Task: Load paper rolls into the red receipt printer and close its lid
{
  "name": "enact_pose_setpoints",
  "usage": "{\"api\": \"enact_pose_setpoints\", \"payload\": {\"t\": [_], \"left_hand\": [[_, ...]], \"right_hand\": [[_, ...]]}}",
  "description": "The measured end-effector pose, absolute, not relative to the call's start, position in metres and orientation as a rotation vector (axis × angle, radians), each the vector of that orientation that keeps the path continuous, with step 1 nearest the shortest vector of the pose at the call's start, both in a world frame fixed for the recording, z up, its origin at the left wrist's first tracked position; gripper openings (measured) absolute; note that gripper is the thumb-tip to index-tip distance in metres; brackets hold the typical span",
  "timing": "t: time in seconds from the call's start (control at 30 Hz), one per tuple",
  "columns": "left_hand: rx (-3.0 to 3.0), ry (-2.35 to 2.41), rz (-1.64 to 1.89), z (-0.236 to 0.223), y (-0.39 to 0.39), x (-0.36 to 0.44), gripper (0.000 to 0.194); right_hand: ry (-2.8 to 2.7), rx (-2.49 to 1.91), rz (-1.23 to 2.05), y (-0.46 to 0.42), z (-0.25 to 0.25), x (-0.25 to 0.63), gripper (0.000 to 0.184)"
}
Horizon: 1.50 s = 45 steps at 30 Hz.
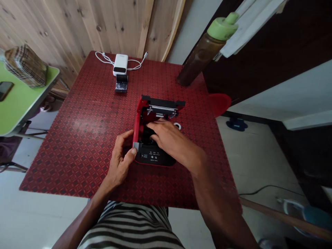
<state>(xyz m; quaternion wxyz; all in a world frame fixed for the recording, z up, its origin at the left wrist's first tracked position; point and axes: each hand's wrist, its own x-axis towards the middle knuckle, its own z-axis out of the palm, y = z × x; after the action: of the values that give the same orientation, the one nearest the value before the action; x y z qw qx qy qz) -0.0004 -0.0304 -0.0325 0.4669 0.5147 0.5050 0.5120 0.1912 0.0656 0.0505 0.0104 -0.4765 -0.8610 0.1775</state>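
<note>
A red and black label printer [155, 156] stands on the table with its lid [166, 102] raised at the far side. My left hand [119, 159] grips its near left corner, thumb on the front edge and fingers along the red side wall. Inside the printer's dark compartment, my right hand [167, 133] reaches in from the right with bent fingers. Its fingertips are partly hidden, and I cannot make out what they hold. A small white ring [177, 126] shows just right of the printer, partly behind my right hand.
A white power bank [120, 64] with a white cable lies at the back of the red patterned table [85, 138], beside a black ribbon roll [121, 83]. A green-capped bottle [199, 55] stands back right. A checked bag [27, 65] sits on a green table [20, 103] at left.
</note>
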Motion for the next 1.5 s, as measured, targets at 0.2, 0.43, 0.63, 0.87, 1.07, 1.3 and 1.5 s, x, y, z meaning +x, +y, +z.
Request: {"api": "enact_pose_setpoints", "payload": {"t": [0.2,0.43,0.63,0.87,1.07,1.3,1.5], "left_hand": [[1.251,1.241,1.242,-0.027,-0.03,-0.004,0.056],[1.222,1.364,1.298,-0.005,-0.01,-0.009,0.058],[1.469,1.275,1.418,0.027,0.056,-0.001,0.066],[1.381,1.307,1.467,0.032,0.05,0.007,0.045],[1.121,1.334,1.379,0.003,0.012,0.006,0.049],[0.918,1.217,1.22,-0.007,-0.002,0.012,0.058],[0.982,1.245,1.224,-0.004,0.0,0.012,0.055]], "right_hand": [[-2.474,-1.101,0.657,0.045,0.056,0.221,0.038],[-2.396,-1.063,0.665,0.038,0.053,0.223,0.025],[-2.239,-1.075,0.4,0.016,0.046,0.214,0.022],[-2.162,-1.097,-0.012,-0.017,0.031,0.208,0.026],[-2.032,-1.181,-0.206,-0.034,0.021,0.204,0.028],[-1.987,-1.202,0.039,-0.029,0.02,0.206,0.015],[-1.969,-1.215,0.123,-0.029,0.023,0.206,0.011]]}}
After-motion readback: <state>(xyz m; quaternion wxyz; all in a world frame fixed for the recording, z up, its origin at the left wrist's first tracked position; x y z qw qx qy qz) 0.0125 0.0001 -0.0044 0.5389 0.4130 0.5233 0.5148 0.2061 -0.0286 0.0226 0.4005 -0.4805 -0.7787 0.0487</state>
